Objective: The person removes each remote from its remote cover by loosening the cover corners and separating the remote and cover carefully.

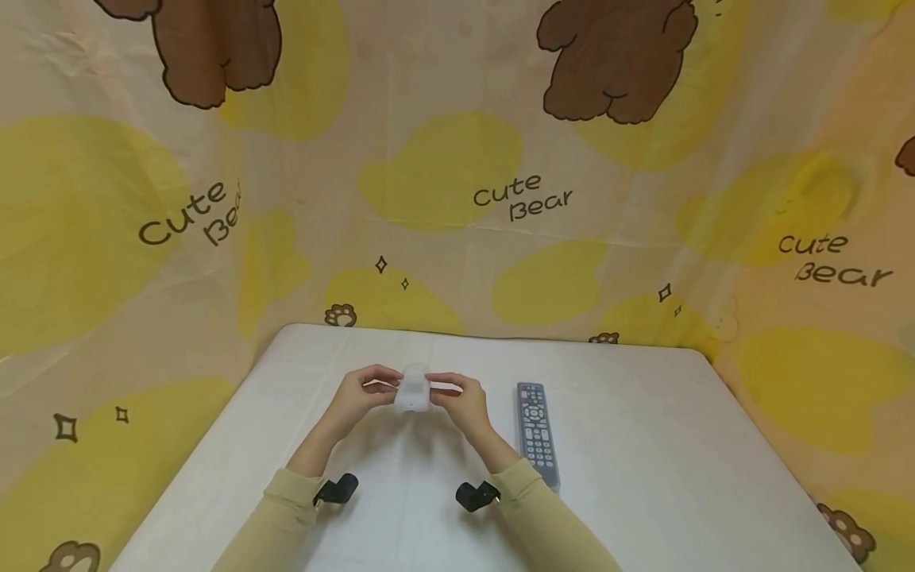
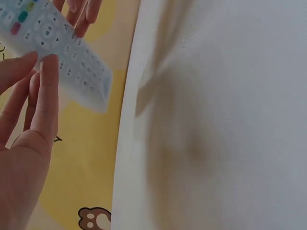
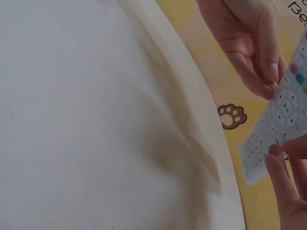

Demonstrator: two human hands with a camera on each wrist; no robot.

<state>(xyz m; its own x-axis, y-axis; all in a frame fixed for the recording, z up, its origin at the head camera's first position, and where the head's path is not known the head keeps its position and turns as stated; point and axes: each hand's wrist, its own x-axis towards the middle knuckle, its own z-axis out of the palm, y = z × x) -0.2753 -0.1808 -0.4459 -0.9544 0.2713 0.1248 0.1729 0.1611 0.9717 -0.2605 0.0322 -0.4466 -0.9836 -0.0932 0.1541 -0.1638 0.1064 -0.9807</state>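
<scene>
A whitish, see-through remote control cover (image 1: 412, 389) is held up above the white table, between both hands. Printed key symbols and a few coloured keys show on its face in the left wrist view. My left hand (image 1: 355, 400) pinches one long edge between thumb and fingers. On the opposite edge, my right hand (image 1: 468, 407) does the same, its thumb and fingertips (image 3: 277, 165) at the rim. To the right of that hand lies a dark grey remote control (image 1: 534, 421), keys up, its lower end close to the right sleeve.
The white table (image 1: 665, 445) carries the remote and shadows of the hands. A cloth (image 1: 443, 175) with bears and yellow patches hangs behind and at both sides. Black wrist cameras (image 1: 339, 488) sit at both cuffs.
</scene>
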